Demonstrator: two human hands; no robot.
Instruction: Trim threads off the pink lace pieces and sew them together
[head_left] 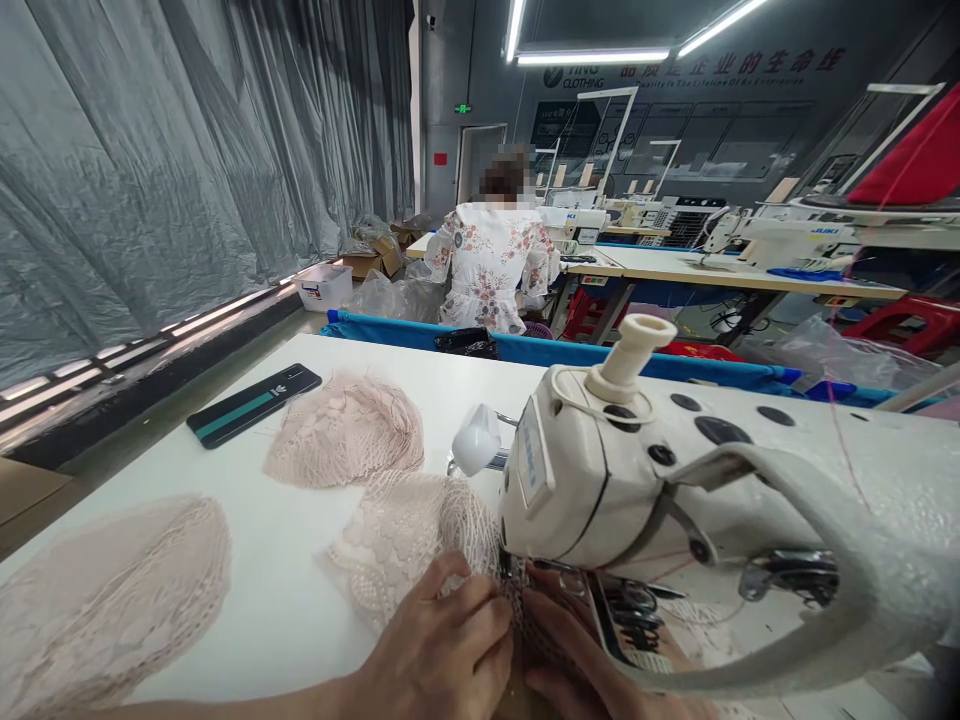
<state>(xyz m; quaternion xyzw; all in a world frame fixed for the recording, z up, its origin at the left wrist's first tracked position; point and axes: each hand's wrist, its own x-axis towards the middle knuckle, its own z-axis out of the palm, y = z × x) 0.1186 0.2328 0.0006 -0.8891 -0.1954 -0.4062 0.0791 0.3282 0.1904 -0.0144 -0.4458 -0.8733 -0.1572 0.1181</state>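
A cream sewing machine [675, 470] fills the right half of the view. Under its head lies a piece of pale pink lace [409, 530]. My left hand [442, 640] rests on the lace just left of the needle area, fingers curled and pinching the fabric. My right hand [577, 650] sits close beside it under the machine head, fingers bent down onto the lace by the presser foot. A second lace piece [349, 430] lies further back, and a stack of lace pieces [105, 600] lies at the near left.
A black phone with a green stripe [253, 402] lies on the white table [285, 600] at the left. A person in a floral top [491, 260] sits ahead, facing away. More sewing machines [787, 235] stand at the right; grey plastic sheeting [150, 170] hangs at the left.
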